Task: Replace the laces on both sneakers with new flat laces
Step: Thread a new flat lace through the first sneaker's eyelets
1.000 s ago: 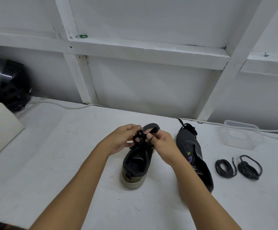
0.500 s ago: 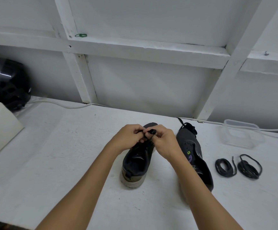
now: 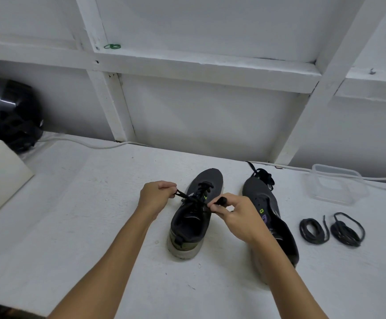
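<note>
Both hands have drawn apart from where they met over the tongue half a second ago, stretching the black lace (image 3: 188, 198) taut between them. Left hand (image 3: 156, 195) sits out to the left of the laced sneaker (image 3: 193, 217), fingers curled around one end of the lace. Right hand (image 3: 237, 216) hovers just right of the shoe's throat, thumb and fingers pinching a loop of the same lace. The lace runs from each grip down to a crossing at the top eyelets, so the sneaker lies between and slightly below the two grips, standing upright on the white table (image 3: 83, 226) with its toe pointing away. Its partner, the second sneaker (image 3: 263, 199), lies just beside it on the right, partly behind the right forearm, with a lace (image 3: 262, 177) bunched at its toe. Farther right, two coiled black laces (image 3: 313, 230) rest side by side, near a clear plastic container (image 3: 339, 185).
</note>
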`<state>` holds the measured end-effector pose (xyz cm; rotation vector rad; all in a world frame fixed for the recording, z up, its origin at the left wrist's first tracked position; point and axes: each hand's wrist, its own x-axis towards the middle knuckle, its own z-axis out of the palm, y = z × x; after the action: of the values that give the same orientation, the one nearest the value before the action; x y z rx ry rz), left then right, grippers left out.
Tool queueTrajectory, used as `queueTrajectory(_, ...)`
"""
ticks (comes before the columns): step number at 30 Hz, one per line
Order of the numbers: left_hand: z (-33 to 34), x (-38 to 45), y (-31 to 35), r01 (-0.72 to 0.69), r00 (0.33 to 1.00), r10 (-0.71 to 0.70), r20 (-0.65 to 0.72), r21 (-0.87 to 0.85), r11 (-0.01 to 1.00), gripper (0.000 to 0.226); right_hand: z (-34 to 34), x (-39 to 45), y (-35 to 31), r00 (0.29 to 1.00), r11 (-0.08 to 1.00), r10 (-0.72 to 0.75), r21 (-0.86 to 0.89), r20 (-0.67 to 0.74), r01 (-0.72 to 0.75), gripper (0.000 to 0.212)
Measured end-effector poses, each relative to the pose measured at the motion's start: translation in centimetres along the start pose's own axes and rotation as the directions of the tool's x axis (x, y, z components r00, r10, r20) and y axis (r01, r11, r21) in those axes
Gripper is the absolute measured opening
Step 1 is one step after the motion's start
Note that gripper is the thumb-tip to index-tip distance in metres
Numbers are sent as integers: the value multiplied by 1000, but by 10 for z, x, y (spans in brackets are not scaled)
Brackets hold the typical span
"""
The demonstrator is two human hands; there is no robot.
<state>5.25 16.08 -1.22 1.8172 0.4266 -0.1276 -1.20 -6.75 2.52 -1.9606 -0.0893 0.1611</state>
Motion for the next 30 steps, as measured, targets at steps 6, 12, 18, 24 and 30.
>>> queueTrajectory(6,-2,4,-3,-26,997,29,-70,50,998,11,-11,-3,-5,990,984,137,-121,33,-133,20)
queueTrajectory(12,-1,3,-6,-54,994,62,-86,100,994,11,-16,-1,6,970,969,221,-138,105,-206,21)
queueTrajectory(18,-1,-2,-7,-71,996,79,-45,168,983,11,-6,-1,8,965,970,235,-30,-119,-240,8)
queueTrajectory(24,-3,-24,-10,-63,997,73,-15,351,934,42,23,-2,16,856,865,455,351,-244,-359,70)
queueTrajectory(30,-7,-51,-14,-76,969,30,246,180,981,24,47,-22,24,930,883,352,367,-103,-293,13)
